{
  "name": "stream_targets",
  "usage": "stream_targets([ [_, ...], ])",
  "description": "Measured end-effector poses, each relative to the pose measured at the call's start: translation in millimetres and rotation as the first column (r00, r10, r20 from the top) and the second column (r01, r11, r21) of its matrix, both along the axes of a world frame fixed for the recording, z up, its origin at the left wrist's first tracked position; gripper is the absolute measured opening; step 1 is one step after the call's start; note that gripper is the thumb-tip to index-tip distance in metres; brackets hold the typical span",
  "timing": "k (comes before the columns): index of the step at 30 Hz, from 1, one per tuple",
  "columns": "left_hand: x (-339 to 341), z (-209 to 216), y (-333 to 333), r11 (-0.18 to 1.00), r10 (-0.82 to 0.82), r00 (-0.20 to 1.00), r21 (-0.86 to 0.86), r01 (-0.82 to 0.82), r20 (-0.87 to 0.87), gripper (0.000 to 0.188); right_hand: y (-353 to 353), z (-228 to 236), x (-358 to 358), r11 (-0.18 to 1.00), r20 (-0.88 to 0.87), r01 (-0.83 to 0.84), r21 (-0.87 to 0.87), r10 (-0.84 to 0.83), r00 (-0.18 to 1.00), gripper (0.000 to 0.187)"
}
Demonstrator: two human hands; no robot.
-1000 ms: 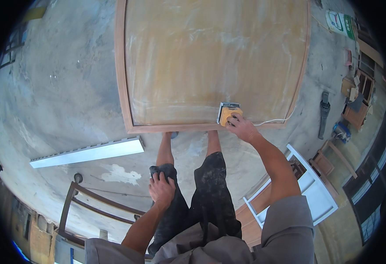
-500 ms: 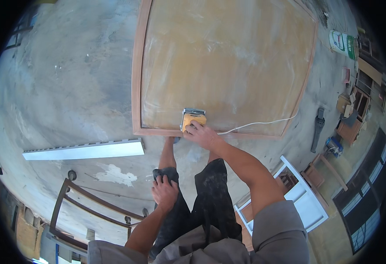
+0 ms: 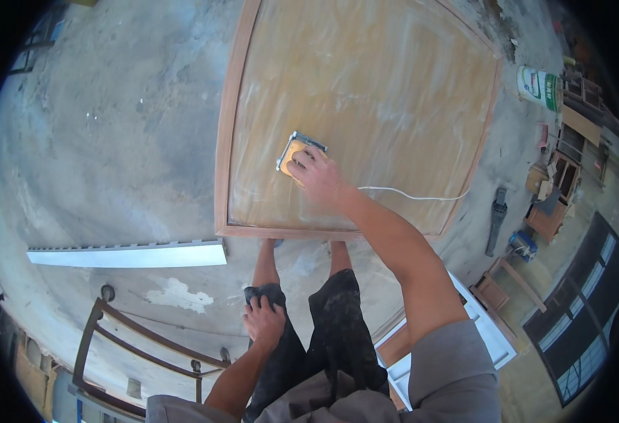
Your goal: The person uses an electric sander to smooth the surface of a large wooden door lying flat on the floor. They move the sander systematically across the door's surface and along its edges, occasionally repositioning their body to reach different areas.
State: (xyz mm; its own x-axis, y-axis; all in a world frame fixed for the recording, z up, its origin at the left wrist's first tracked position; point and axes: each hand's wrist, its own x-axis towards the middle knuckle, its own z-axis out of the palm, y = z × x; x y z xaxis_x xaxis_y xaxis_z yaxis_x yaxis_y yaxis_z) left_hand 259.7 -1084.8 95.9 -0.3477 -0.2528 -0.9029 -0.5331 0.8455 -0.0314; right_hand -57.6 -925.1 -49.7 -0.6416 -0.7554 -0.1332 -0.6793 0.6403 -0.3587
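Note:
A yellow electric sander (image 3: pixel 293 156) with a metal clamp edge rests on a large wood-framed panel (image 3: pixel 387 106) whose tan surface is streaked with pale dust. My right hand (image 3: pixel 316 176) is wrapped over the sander from above, its arm stretched forward. From near that hand a white cord (image 3: pixel 412 195) runs across the panel to its right edge. Against my left knee lies my left hand (image 3: pixel 264 321), fingers spread over the dark trouser leg and holding nothing.
On the floor at left lies a long white board (image 3: pixel 126 254), with a wheeled metal frame (image 3: pixel 161 335) nearer me. A white frame piece (image 3: pixel 475 321) stands by my right side. Further right are a white bucket (image 3: pixel 537 87), a dark strap-like object (image 3: pixel 496 220) and wooden pieces (image 3: pixel 548 215).
My right hand has pushed the sander forward, away from the panel's near edge, and slightly left, tilting its angle. The left hand stays on the knee. My view has shifted a little.

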Motion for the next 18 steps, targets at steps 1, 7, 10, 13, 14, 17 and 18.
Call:
stream_targets([
  [1,0,0,-1,1.000,0.006,1.000,0.002,-0.006,-0.001,0.041,0,0,-16,0.999,-0.024,0.036,-0.006,-0.036,0.999,0.036],
  [7,-5,2,-8,1.000,0.007,0.999,0.010,-0.007,0.034,0.043,-5,-10,-114,0.935,-0.058,0.348,0.072,-0.345,0.937,0.042],
  [10,4,-2,-8,0.998,-0.053,0.996,-0.025,0.051,-0.079,0.040,-10,-14,-155,0.843,-0.103,0.531,0.081,-0.523,0.846,0.044],
  [13,5,-2,-11,0.999,-0.037,0.996,-0.007,0.036,-0.085,0.041,-15,-12,-160,0.740,-0.121,0.669,0.062,-0.660,0.741,0.046],
  [14,8,-2,-10,0.999,-0.036,0.996,-0.002,0.036,-0.081,0.042,-15,-12,-158,0.709,-0.126,0.703,0.060,-0.693,0.710,0.046],
  [17,11,-4,-11,0.999,-0.049,0.995,-0.015,0.048,-0.085,0.043,-18,-14,-116,0.690,-0.083,0.708,0.150,-0.705,0.705,0.047],
  [18,9,-4,-8,0.999,-0.045,0.997,-0.010,0.045,-0.068,0.043,-16,-11,-95,0.706,-0.043,0.696,0.132,-0.697,0.715,0.046],
])
